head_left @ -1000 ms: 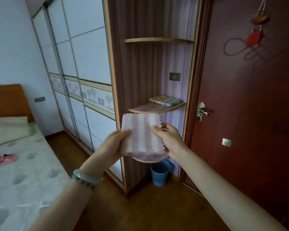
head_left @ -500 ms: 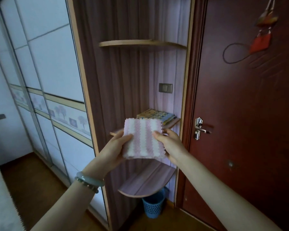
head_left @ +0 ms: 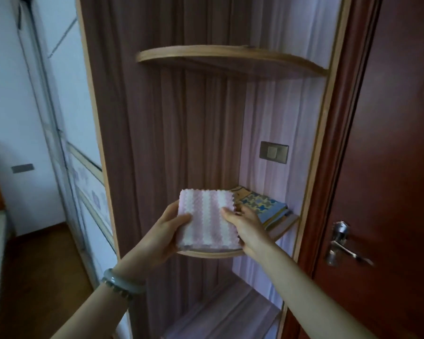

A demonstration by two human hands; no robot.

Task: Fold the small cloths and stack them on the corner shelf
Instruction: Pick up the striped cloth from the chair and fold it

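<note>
Cloth (head_left: pixel 207 217) now closer to shelf (head_left: pixel 206 253), books (head_left: pixel 267 207) just behind.

Left hand (head_left: pixel 162 231) and right hand (head_left: pixel 246 228) are at the front lip of the middle shelf (head_left: pixel 211 253), with the cloth (head_left: pixel 206 216) between them over its left part. The books (head_left: pixel 264 206) fill the back right corner, just beside the right hand, so that side is blocked. Overhead there's open air all the way to the top shelf (head_left: pixel 230 57), with only a flat switch (head_left: pixel 274 152) on the back wall. The side panel (head_left: pixel 132 143) walls off the left, close to the left hand. On the right stands the frame post (head_left: pixel 313 167), then the door (head_left: pixel 389 143), and its handle (head_left: pixel 340 243) juts out near the right forearm. Below, the lower shelf (head_left: pixel 230 314) shows open board, reachable from the front.
</note>
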